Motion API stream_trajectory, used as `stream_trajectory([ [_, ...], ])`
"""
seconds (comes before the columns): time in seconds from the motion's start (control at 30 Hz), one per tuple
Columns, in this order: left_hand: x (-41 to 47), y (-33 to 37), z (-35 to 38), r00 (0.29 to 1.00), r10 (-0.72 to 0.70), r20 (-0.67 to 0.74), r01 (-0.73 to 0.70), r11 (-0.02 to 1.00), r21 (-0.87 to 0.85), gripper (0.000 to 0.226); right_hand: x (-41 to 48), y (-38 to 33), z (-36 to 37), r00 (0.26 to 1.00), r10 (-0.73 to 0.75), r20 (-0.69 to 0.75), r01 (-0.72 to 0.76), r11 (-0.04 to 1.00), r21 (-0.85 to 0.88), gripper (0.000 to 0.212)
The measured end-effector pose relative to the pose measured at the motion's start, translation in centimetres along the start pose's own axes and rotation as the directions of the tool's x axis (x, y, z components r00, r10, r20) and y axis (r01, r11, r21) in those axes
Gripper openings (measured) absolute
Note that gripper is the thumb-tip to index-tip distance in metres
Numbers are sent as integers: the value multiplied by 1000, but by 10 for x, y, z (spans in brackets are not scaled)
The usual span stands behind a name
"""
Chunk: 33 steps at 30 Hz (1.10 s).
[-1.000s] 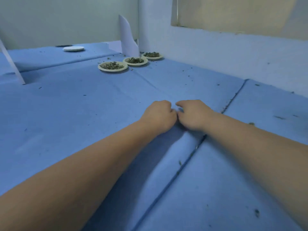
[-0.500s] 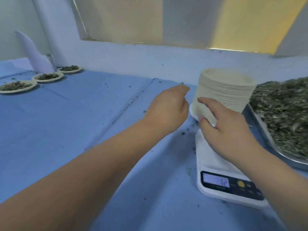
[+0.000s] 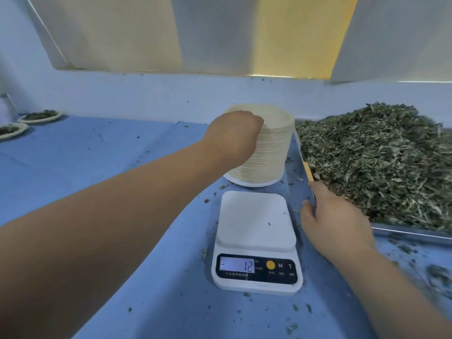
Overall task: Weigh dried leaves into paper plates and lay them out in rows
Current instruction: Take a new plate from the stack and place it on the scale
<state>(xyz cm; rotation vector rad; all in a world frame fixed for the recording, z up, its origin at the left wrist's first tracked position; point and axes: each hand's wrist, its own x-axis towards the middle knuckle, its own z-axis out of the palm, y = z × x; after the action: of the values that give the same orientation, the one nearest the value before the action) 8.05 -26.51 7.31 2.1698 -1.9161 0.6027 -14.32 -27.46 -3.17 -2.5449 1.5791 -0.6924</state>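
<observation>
A tall stack of paper plates (image 3: 269, 152) stands on the blue cloth just behind the white digital scale (image 3: 255, 221). The scale's platform is bare and its display reads -12. My left hand (image 3: 233, 135) reaches over the stack's left top edge, with its fingers curled on the uppermost plates. My right hand (image 3: 335, 221) lies to the right of the scale, its fingers stretched out to the near left rim of the metal tray (image 3: 411, 233). The tray holds a big heap of dried leaves (image 3: 381, 160).
Two plates filled with leaves (image 3: 40, 116) (image 3: 9, 130) sit in a row at the far left. A thin yellow strip (image 3: 308, 173) runs along the tray's left edge. Leaf crumbs are scattered over the blue cloth (image 3: 97, 167). A pale wall rises behind.
The view has swung right from the blue cloth to the scale. My left hand moved onto the stack's top edge. My right hand left the stack and went down to the tray's rim.
</observation>
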Motion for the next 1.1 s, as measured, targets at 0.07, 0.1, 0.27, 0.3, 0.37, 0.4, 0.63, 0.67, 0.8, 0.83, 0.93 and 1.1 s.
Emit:
stream_trajectory([
  [0.07, 1, 0, -7, 999, 48, 27, -50, 996, 80, 24, -1, -3, 5, 1000, 2, -28, -4, 997, -75, 52],
  [0.1, 1, 0, -11, 997, 71, 40, -76, 990, 115, 21, -1, -3, 7, 999, 1, -43, -4, 997, -79, 54],
  [0.27, 8, -2, -22, 996, 78, 41, -83, 984, 155, 19, 0, -2, 12, 996, -23, -82, 14, 994, -112, 56],
  [0.3, 8, -3, -22, 996, 90, 23, -93, 982, 165, 24, 0, -2, 12, 996, -28, -83, 18, 993, -116, 55],
  [0.37, 7, -5, -17, 989, 139, -42, -129, 976, 174, 47, -1, -5, 13, 996, -34, -79, 24, 993, -114, 52],
  [0.4, 6, -4, -13, 984, 162, -78, -147, 975, 168, 62, -2, -6, 13, 997, -34, -76, 25, 993, -114, 51],
  [0.63, 7, 0, 5, 960, 59, -274, -23, 991, 134, 61, 1, -7, 12, 998, -1, -67, -6, 994, -109, 48],
  [0.67, 7, 1, 7, 953, -19, -304, 39, 998, 59, 50, 1, -7, 11, 998, 1, -68, -8, 995, -103, 48],
  [0.8, 2, 0, 11, 854, -267, -446, 109, 931, -349, 28, -2, -8, 10, 997, -8, -71, 4, 999, -54, 49],
  [0.83, -3, -1, 12, 830, -308, -464, 84, 893, -443, 28, -2, -8, 10, 997, -19, -80, 16, 999, -39, 51],
  [0.93, -30, -1, 21, 772, -369, -518, -54, 773, -632, 27, -2, -7, 11, 988, -12, -154, 21, 998, 61, 64],
  [1.1, -92, 2, 49, 783, -442, -437, -185, 505, -843, 31, -5, -8, 6, 975, 53, -215, 70, 847, 528, 96],
])
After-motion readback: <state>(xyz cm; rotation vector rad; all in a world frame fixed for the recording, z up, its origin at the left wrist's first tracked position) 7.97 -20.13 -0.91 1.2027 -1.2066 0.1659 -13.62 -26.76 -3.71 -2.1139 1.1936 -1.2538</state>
